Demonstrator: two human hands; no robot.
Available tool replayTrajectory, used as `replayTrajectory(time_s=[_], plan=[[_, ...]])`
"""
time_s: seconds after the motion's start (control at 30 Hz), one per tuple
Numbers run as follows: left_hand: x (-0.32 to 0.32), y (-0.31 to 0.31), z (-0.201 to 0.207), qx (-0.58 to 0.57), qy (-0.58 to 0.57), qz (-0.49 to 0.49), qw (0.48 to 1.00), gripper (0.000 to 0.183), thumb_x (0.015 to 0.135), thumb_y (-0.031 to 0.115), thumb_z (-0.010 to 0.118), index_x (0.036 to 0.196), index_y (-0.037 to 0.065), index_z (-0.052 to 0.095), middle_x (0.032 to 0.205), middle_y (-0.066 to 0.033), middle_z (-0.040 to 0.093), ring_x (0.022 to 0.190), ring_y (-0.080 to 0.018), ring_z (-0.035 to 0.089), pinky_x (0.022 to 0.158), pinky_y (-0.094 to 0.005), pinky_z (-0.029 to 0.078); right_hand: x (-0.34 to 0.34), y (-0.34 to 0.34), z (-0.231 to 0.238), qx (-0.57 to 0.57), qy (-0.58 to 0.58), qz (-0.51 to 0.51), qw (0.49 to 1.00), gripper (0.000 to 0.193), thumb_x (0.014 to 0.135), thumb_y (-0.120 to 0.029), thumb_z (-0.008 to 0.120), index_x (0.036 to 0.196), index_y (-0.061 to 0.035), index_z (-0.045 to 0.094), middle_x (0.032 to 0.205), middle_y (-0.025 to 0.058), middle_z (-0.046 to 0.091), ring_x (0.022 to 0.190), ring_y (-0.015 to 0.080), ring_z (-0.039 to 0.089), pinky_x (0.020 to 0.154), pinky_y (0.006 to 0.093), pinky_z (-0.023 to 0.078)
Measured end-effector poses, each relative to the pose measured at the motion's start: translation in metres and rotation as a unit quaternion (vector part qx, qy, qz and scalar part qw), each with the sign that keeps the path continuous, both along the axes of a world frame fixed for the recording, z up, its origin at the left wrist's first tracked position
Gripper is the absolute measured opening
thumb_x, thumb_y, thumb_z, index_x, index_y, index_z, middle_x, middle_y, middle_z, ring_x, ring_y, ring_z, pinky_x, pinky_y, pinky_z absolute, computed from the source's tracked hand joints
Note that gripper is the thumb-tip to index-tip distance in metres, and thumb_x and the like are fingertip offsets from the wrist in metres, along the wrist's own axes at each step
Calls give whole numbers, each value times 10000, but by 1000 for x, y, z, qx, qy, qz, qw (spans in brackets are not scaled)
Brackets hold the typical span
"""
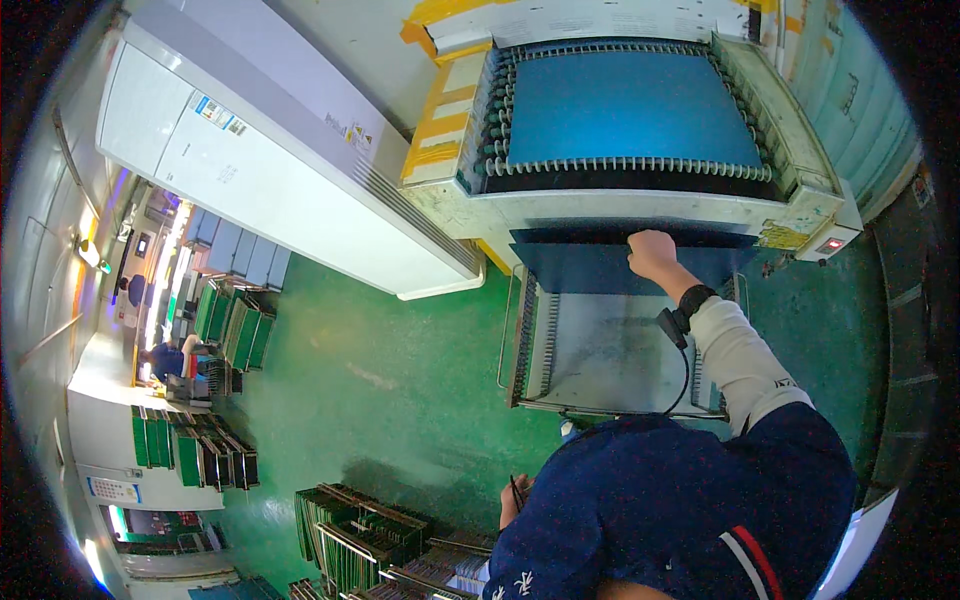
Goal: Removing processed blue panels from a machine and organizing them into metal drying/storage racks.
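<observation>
My right hand (pixel 652 252) is closed at the upper edge of a dark blue panel (pixel 580 265), which stands in a wheeled rack cart (pixel 610 350) below the machine's front. Its fingertips are hidden, and a second dark panel edge shows just behind. A black band with a small device (pixel 685 305) and a cable sits on that wrist. My left hand (pixel 511 502) is low by my body, fingers curled around a thin dark thing too small to name. A bright blue flat panel (pixel 630 108) lies on the rollers of the conveyor machine (pixel 600 205).
A tall white cabinet-like unit (pixel 270 180) leans across the left of the view. Racks of green panels (pixel 360 535) stand at the lower left, with more racks (pixel 235 320) farther off. A person (pixel 168 360) is in the far background. A red-lit switch (pixel 832 244) is on the machine's corner.
</observation>
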State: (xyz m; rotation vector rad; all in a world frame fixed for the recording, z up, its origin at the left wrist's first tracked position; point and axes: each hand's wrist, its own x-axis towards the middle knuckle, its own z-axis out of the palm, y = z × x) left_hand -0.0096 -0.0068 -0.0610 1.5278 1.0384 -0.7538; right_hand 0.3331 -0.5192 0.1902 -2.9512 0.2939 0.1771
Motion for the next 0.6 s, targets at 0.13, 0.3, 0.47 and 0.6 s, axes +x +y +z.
replayTrajectory(time_s=[0.13,0.3,0.47,0.6], plan=[[-3,2,-1,-28,7,34,999,393,847,262,625,1121,-17,578,882,-102,683,612,-192,611,501,-288,433,1,2,2,2,-2,5,1000,185,743,-225,659,841,-69,672,876,152,658,880,329,629,772,441,500],[-5,-4,1,-102,-21,152,983,389,843,226,635,1116,-40,561,921,-126,675,659,-213,624,543,-305,473,1,1,1,3,4,1,1000,181,739,-220,659,840,-71,675,876,150,659,880,327,630,773,441,500],[-3,-5,7,-76,-9,122,990,394,844,222,633,1113,-55,554,934,-140,670,706,-224,631,575,-314,487,2,1,-2,1,0,1,1000,185,737,-224,656,836,-69,675,870,151,659,871,328,631,770,442,502],[-4,-7,14,-97,-50,135,985,396,845,227,630,1113,-54,555,924,-141,672,700,-224,629,572,-314,487,1,0,-2,1,-7,1,1000,189,738,-231,653,833,-69,675,866,154,659,868,328,633,768,443,504]])
